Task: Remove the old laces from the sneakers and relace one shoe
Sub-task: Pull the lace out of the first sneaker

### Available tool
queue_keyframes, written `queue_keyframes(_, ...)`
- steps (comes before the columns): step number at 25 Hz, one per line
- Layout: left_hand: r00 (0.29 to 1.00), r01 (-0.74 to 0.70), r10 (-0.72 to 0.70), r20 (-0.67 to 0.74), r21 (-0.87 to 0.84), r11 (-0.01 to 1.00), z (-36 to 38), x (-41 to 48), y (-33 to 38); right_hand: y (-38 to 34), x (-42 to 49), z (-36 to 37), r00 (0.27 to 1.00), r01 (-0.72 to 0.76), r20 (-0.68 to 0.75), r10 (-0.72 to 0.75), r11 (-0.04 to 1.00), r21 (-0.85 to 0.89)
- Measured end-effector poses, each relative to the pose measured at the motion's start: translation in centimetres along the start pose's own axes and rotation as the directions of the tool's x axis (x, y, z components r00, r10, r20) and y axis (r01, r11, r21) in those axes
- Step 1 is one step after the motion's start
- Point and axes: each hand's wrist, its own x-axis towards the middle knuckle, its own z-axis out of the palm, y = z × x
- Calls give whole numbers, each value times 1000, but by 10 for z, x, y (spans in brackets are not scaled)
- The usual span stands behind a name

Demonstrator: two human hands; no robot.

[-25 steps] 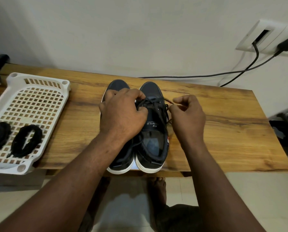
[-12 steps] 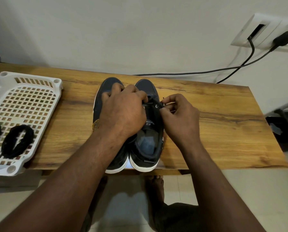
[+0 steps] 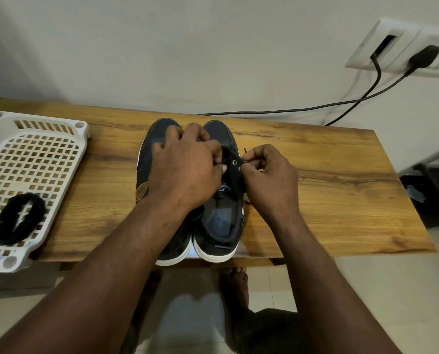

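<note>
Pinching the tip of a thin black lace (image 3: 245, 151) between thumb and forefinger of the right hand (image 3: 269, 175), just beside a ringed eyelet. Clasping the eyelet flap of the navy fabric sneaker with white sole (image 3: 221, 221) in the curled left hand (image 3: 185, 172). Both forearms reaching forward, wrists bent down. Standing beside its twin sneaker (image 3: 157, 139) on a wooden table (image 3: 328, 187). Probably mid-unlacing, with relacing yet to come.

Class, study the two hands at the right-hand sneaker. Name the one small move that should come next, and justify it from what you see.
Probably the right hand should draw the lace it pinches sideways, away from the metal eyelet, to free that stretch. Its tip sticks up right beside the eyelet, and the left hand holds the right sneaker steady.
</note>
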Motion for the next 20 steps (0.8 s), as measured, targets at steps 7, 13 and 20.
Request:
queue_keyframes(7, 950, 171, -309, 39, -894, 413, -20, 9, -17, 1, 2, 4, 999, -40, -9, 40, 999, 17)
queue_keyframes(13, 991, -30, -103, -85, -895, 445, -26, 6, -18, 1, 1, 5, 999, -35, -34, 35, 999, -3)
queue_keyframes(20, 993, 29, -61, -103, -283, 959, -24, 2, -18, -1, 1, 5, 999, -29, -37, 28, 999, -21)
